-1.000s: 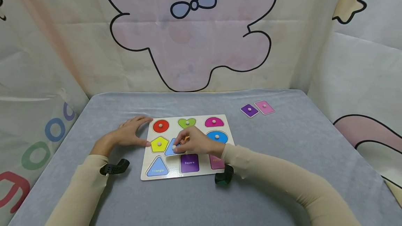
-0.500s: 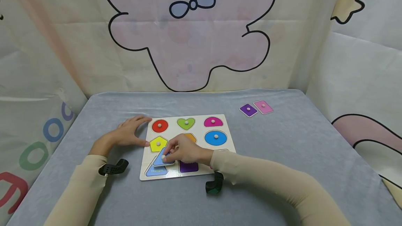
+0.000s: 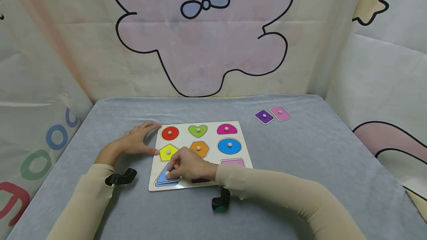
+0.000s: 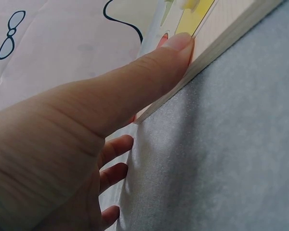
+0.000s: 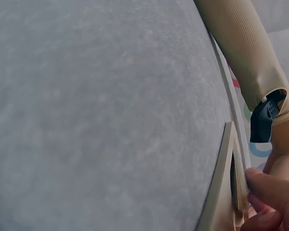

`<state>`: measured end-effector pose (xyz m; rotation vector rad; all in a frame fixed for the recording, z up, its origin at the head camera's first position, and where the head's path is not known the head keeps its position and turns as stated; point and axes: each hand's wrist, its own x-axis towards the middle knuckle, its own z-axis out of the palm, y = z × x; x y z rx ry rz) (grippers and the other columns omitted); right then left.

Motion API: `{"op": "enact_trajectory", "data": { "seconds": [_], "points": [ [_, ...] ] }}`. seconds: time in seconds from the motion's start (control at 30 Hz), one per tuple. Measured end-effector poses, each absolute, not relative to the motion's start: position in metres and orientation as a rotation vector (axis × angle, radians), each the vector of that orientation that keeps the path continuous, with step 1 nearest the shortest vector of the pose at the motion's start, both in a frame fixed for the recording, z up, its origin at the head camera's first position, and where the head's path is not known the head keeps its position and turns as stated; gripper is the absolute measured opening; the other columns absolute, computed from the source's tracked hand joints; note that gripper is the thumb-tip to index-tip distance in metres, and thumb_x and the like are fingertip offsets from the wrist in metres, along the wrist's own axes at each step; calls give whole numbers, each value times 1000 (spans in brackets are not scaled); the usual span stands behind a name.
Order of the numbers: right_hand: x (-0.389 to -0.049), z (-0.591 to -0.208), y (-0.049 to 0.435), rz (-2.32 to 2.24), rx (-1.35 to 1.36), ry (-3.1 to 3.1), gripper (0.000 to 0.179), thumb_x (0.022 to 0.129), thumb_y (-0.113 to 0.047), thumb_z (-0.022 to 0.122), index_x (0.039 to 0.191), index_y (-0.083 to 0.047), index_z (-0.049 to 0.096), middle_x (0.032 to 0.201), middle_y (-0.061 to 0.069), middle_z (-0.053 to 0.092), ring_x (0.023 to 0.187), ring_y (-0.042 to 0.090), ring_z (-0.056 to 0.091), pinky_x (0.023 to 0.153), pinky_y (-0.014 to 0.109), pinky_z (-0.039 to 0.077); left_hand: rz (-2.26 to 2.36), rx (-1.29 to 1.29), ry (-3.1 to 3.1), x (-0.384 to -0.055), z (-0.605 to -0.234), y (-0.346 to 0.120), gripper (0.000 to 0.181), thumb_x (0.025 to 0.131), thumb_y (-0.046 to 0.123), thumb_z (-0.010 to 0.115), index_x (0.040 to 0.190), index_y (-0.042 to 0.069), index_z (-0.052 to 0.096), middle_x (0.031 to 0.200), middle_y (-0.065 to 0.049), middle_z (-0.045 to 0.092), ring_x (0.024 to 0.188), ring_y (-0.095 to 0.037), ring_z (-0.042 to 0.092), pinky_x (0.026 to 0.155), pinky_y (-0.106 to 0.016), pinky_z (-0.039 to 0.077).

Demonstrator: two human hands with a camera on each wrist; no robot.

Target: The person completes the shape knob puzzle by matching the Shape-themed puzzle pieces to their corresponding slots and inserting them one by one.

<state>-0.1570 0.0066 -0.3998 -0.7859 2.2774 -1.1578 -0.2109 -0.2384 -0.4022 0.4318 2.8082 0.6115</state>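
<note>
A wooden shape puzzle board [image 3: 186, 187] lies on the cloth in front of me. My right hand [image 3: 190, 164] pinches the knob of a blue triangle piece [image 3: 163, 177], which overlaps the blue triangle recess at the board's near left corner, slightly offset from it. My left hand [image 3: 138, 140] rests at the board's left edge, fingers spread. In the left wrist view its thumb [image 4: 159, 67] touches the edge beside the yellow pentagon piece [image 4: 195, 19]. The purple square recess [image 3: 200, 180] is mostly hidden by my right hand.
Knobbed red circle [image 3: 170, 133], green heart [image 3: 197, 131], magenta half-circle [image 3: 227, 129], orange hexagon [image 3: 201, 151] and blue oval [image 3: 229, 146] sit in the board. A pink recess [image 3: 233, 162] shows at right. Purple [image 3: 264, 117] and pink [image 3: 280, 113] pieces lie at the back right.
My right hand has carried the blue triangle piece left and toward me, from beside the yellow pentagon to over the triangle recess. The left hand has stayed at the board's edge.
</note>
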Motion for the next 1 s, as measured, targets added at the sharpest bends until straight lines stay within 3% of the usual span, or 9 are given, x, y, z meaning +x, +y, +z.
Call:
{"op": "enact_trajectory", "data": {
  "seconds": [1.0],
  "points": [
    [-151,-399,4,-1025,-812,2340,7,83,-19,84,88,-14,81,57,-5,50,57,6,48,50,17,28,607,451,2808,-210,-402,-238,97,76,54,81,155,18,37,161,-25,28,145,-53,23,109,-81,18]
  ]
}}
